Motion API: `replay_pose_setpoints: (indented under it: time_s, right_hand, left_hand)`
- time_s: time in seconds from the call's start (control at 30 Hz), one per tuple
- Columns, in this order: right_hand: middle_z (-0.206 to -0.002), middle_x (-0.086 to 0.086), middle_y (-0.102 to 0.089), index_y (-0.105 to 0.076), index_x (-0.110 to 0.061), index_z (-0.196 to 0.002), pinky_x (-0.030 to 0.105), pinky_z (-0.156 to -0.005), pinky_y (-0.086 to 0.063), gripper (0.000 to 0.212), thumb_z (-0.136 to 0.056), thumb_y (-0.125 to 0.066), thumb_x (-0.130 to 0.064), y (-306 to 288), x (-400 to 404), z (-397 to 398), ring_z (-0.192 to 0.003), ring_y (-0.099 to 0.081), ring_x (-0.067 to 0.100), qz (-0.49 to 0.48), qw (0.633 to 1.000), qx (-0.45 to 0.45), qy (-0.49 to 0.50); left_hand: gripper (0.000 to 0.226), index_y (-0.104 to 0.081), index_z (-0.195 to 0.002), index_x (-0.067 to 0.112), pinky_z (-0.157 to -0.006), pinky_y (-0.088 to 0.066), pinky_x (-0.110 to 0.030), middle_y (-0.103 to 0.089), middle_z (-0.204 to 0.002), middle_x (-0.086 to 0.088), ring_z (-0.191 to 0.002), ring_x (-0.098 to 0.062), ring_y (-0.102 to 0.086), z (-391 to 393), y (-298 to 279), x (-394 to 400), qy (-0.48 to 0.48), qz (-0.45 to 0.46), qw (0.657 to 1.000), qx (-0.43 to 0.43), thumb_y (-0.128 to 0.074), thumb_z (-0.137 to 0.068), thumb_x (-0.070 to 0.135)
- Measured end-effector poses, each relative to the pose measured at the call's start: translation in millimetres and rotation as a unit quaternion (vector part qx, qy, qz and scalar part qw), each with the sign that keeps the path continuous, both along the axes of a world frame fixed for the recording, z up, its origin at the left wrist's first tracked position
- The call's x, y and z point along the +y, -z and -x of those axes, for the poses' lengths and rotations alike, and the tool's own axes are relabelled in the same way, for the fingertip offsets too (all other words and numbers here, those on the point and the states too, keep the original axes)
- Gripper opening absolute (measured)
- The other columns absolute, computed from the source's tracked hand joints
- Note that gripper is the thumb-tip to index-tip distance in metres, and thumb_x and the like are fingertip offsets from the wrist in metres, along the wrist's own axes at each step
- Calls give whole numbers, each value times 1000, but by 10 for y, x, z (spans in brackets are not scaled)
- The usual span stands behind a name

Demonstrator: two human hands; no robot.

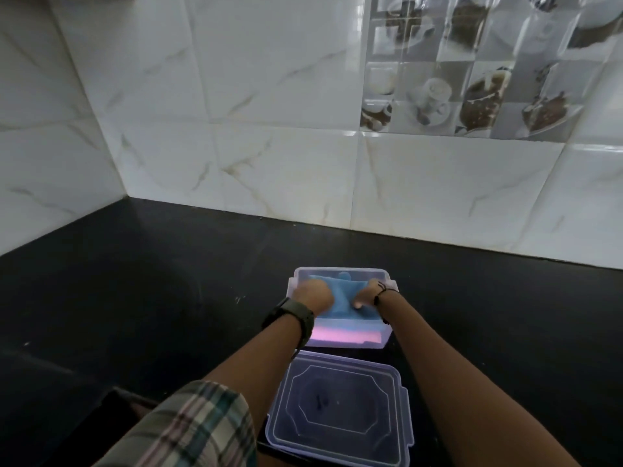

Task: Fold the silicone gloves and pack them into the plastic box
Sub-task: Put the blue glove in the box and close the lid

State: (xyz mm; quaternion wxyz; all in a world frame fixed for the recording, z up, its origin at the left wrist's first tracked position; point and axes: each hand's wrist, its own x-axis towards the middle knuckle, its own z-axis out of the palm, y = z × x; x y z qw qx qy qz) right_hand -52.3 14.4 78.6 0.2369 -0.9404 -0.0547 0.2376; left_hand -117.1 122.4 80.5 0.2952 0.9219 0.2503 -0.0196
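Head view, looking down over a black countertop (pixel 135 298) set against a white marbled tile wall (pixel 236 129); both hands are down inside the clear plastic box (pixel 340 273), which sits on the counter near the wall; the left hand (pixel 313 294) presses on the left part of a blue silicone glove (pixel 340 299), fingers curled downward onto it; the right hand (pixel 365 293) bears on the glove's right part, a fingertip showing pale near the middle; whether either hand is pinching the glove or only pushing it flat, I cannot tell; the blue glove lies on top in the box, part of it reaching toward the far wall of the box; below it, through the near wall, a pink layer (pixel 347 337) shows, blurred; a dark watch (pixel 293 318) wraps the left wrist, and a thin dark cord (pixel 382 291) circles the right wrist; a plaid sleeve (pixel 188 429) covers the left upper arm; the box's clear lid (pixel 337 412) lies flat on the counter just in front of the box, between the two forearms; picture tiles of cups and cake (pixel 472 69) sit upper right on the wall.
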Motion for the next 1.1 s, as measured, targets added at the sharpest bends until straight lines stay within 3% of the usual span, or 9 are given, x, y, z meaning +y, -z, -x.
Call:
replay_pose_setpoints:
  time_s: [0.17,0.3,0.43,0.53,0.63,0.77,0.9,0.97,1.1]
  right_hand:
    - [-131,14,-51,-46,-1,-130,32,-97,-44,53,-85,-60,-24,1,102,10,-118,-51,27,131,982,-110,-85]
    - [-125,16,-56,-49,-2,-125,36,-95,-46,43,-87,-59,-19,-109,2,222,-114,-54,29,139,943,-270,-136]
    - [-124,14,-56,-51,-8,-123,35,-97,-45,36,-88,-57,-15,-47,-425,614,-115,-52,26,13,862,-417,-290]
    - [-120,9,-62,-60,-13,-118,32,-96,-46,30,-88,-55,-11,234,-972,856,-112,-57,23,21,792,-383,-475]
    - [-136,4,-52,-50,-18,-130,31,-107,-35,44,-88,-49,-8,562,-1432,942,-128,-43,20,102,747,-306,-582]
    - [-137,3,-53,-49,-18,-131,30,-109,-33,44,-87,-54,-15,689,-1595,841,-131,-42,21,119,733,-300,-599]
    - [-104,-8,-71,-68,-27,-101,22,-86,-54,35,-68,-77,-33,674,-1554,826,-99,-67,10,70,713,-369,-592]
    - [-110,-9,-69,-67,-27,-102,17,-89,-50,29,-75,-70,-37,682,-1575,852,-105,-62,6,37,740,-361,-567]
    - [-116,-8,-58,-56,-29,-104,18,-95,-46,16,-88,-58,-30,647,-1628,925,-104,-53,-5,-170,899,-220,-337]
  left_hand:
    - [30,-56,-118,1,-91,-43,-30,-59,-122,-14,-112,-27,-54,36,96,-73,79,-295,952,2,-38,-96,10]
    - [34,-45,-121,-1,-90,-43,-30,-50,-120,-15,-108,-25,-49,109,122,9,96,-346,925,-128,-51,-92,16]
    - [21,-63,-83,2,-61,-55,-27,-66,-84,-16,-73,-26,-66,604,200,277,267,-278,861,-331,-75,-68,-6]
    - [23,-67,-81,11,-64,-55,-20,-68,-82,-5,-71,-15,-65,1172,483,532,396,-282,832,-269,-75,-68,-5]
    - [35,-70,-104,15,-78,-58,-24,-71,-103,-2,-93,-14,-67,1588,787,759,451,-294,833,-129,-65,-72,1]
    - [48,-68,-112,25,-93,-50,-16,-68,-116,8,-115,-9,-53,1669,931,803,465,-352,804,-118,-75,-64,22]
    - [43,-71,-107,24,-92,-54,-19,-71,-113,8,-111,-11,-64,1577,909,763,438,-346,815,-155,-82,-66,25]
    - [24,-68,-104,19,-93,-55,-26,-68,-116,1,-113,-11,-61,1588,916,778,403,-247,861,-189,-70,-80,19]
    - [20,-60,-93,28,-88,-47,-6,-67,-100,18,-99,6,-61,1624,798,664,204,12,933,-295,-58,-86,10]
